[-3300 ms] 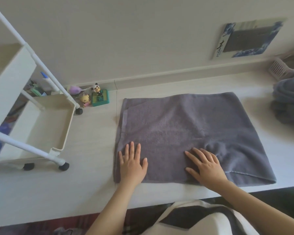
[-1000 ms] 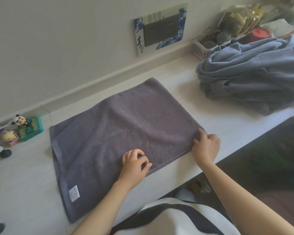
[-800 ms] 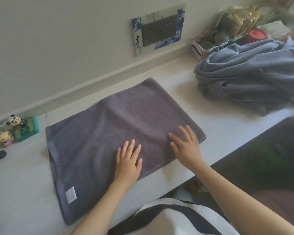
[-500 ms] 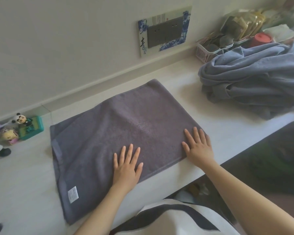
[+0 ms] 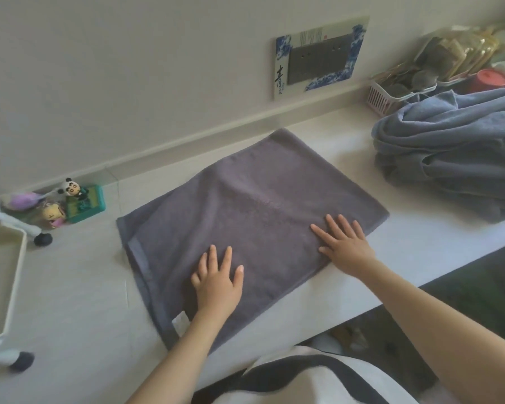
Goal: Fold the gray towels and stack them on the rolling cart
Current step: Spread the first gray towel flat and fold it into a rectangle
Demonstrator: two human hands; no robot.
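Observation:
A gray towel, folded into a flat rectangle, lies on the white counter. My left hand rests flat on its near edge, fingers spread, beside a small white label. My right hand presses flat on the towel's near right corner, fingers apart. A heap of unfolded gray-blue towels sits at the right. The white rolling cart shows at the left edge, its lowest tray bare where visible.
Small toy figures and a green box stand by the wall next to the cart. A pink basket of packets and a red lid sit behind the heap. A framed socket plate hangs on the wall. The counter's front edge runs diagonally at lower right.
Both hands have gone from gripping the towel's near edge to lying flat and sliding over it. The view has swung left, bringing the cart's tray into sight.

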